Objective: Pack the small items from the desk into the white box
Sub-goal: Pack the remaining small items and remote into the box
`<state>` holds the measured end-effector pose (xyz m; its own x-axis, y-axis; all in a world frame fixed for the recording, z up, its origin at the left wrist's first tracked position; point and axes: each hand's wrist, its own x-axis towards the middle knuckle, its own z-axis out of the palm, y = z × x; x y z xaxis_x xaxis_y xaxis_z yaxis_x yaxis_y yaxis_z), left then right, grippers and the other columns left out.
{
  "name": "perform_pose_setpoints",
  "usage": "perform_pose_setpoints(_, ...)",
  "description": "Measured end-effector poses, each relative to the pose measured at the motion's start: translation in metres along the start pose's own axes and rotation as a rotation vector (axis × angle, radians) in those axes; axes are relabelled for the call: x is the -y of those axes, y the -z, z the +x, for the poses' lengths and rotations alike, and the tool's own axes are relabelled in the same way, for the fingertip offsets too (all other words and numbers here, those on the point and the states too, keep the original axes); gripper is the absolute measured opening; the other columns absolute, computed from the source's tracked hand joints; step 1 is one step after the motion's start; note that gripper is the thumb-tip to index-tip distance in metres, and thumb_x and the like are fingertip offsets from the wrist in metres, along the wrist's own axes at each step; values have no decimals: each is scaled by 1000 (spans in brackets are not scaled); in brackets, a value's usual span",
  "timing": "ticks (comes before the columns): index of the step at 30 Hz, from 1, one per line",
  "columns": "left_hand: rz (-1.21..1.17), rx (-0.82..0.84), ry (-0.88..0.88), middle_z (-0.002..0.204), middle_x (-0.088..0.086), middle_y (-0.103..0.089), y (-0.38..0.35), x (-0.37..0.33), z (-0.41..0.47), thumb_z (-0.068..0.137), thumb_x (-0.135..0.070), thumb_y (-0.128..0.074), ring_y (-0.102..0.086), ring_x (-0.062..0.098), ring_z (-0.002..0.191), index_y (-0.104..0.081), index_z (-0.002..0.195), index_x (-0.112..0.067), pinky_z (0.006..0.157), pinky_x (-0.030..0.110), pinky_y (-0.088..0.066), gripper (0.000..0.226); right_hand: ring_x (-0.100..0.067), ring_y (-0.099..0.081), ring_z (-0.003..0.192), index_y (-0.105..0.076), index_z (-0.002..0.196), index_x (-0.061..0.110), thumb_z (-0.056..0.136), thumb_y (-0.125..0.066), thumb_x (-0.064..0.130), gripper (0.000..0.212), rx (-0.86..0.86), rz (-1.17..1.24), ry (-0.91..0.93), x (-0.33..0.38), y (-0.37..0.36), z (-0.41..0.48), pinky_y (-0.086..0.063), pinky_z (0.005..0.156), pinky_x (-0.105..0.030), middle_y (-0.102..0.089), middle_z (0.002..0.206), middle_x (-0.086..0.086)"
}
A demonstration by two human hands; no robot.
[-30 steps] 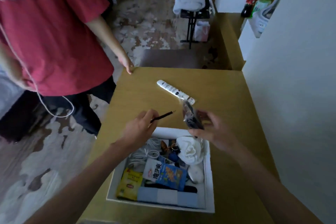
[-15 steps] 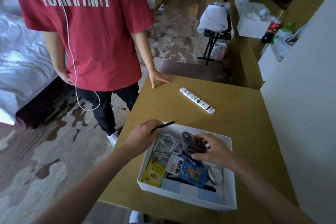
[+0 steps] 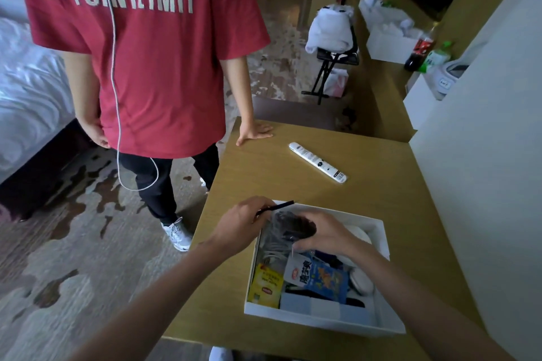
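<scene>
From the head view, the white box (image 3: 322, 322) sits on the near part of the tan table (image 3: 293, 184), close to its left edge; the box is open on top and crowded with small things. At its near left corner a yellow tea packet (image 3: 265, 284) stands on edge; just beside it lies a blue snack packet (image 3: 321, 277); a white mouse (image 3: 362, 283) rests toward the right wall; pale cables (image 3: 271, 246) are coiled at the far left corner.

The left hand (image 3: 243, 226) hovers over the box's far left corner, pinching a thin dark pencil (image 3: 275, 208) whose tip points away to the right. The right hand (image 3: 325, 234) reaches into the far half of the box with fingers curled round a clear plastic bag (image 3: 289, 226) holding something dark; the bag lies over the cables, and what is in it is too blurred to tell.

Farther out on the table, well apart from the box, a white remote control (image 3: 318, 162) lies slantwise. A person in a red shirt (image 3: 146, 67) stands at the far left corner; one hand of theirs (image 3: 255, 130) rests flat on the table edge. A bed (image 3: 26, 91) shows at far left.
</scene>
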<state>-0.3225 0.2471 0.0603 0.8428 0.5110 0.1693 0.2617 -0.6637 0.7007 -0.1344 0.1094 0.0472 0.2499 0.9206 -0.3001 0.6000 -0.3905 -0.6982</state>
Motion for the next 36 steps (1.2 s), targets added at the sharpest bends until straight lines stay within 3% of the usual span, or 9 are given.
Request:
perform_pose_setpoints(7,21,25,-23,112,-4,-65,-3,2,0,92,-19,-53,-61,13,98,-60,116,-20,76,31,-51,25,-16,-48,122,-46,139,25,72,-75,53,78,-96,-428,-13,-6,-28,15,-49,93,-39,-40,138,6)
perform_pose_setpoints(12,32,106,-91,106,-4,-65,-12,-3,0,91,-20,-53,-60,13,92,-59,110,-24,68,24,-46,20,-15,-56,110,-62,118,24,74,-77,49,52,-156,-148,-35,-17,-27,1,-48,87,-30,-55,115,6)
perform_pose_setpoints(15,-1,183,-135,103,-4,-66,-17,-12,4,91,-21,-54,-59,10,88,-61,110,-24,67,19,-44,21,-1,-58,106,-64,108,35,76,-79,36,36,-260,67,-2,-20,-12,-18,-49,88,-24,-61,111,15)
perform_pose_setpoints(17,7,239,-166,107,-2,-66,-24,-18,7,91,-21,-55,-57,8,92,-62,112,-22,70,15,-40,22,9,-55,108,-58,112,46,70,-82,42,48,-176,188,-13,-18,-2,-36,-48,90,-19,-60,117,23)
perform_pose_setpoints(19,48,296,-204,111,-1,-65,-32,-23,10,91,-22,-56,-56,10,97,-62,113,-20,74,15,-38,23,4,-59,105,-61,117,41,67,-81,50,55,-122,191,-10,-18,2,-53,-49,85,-17,-64,114,21)
perform_pose_setpoints(24,55,428,-288,108,-3,-68,-51,-37,12,90,-24,-57,-59,4,94,-63,110,-22,71,7,-40,20,5,-64,79,-72,102,16,87,-72,22,17,-174,130,57,-26,3,-79,-45,69,-9,-73,88,7)
perform_pose_setpoints(29,139,557,-299,107,-7,-67,-72,-43,6,88,-31,-58,-54,0,81,-60,111,-28,63,12,-38,23,9,-62,79,-73,102,14,90,-66,19,15,-36,-31,-14,-41,9,-97,-46,71,-7,-74,95,3)
perform_pose_setpoints(32,234,628,-296,112,-9,-60,-78,-39,5,85,-32,-61,-43,-5,81,-56,113,-31,64,14,-32,28,-2,-64,81,-68,100,15,91,-62,19,11,121,-141,-76,-54,12,-104,-48,73,-15,-73,95,0)
perform_pose_setpoints(36,363,678,-253,114,-7,-59,-81,-36,7,86,-30,-60,-52,8,99,-55,114,-30,71,22,-34,28,-18,-61,88,-62,99,15,92,-59,17,8,211,-283,-133,-61,5,-103,-48,79,-34,-68,99,-6)
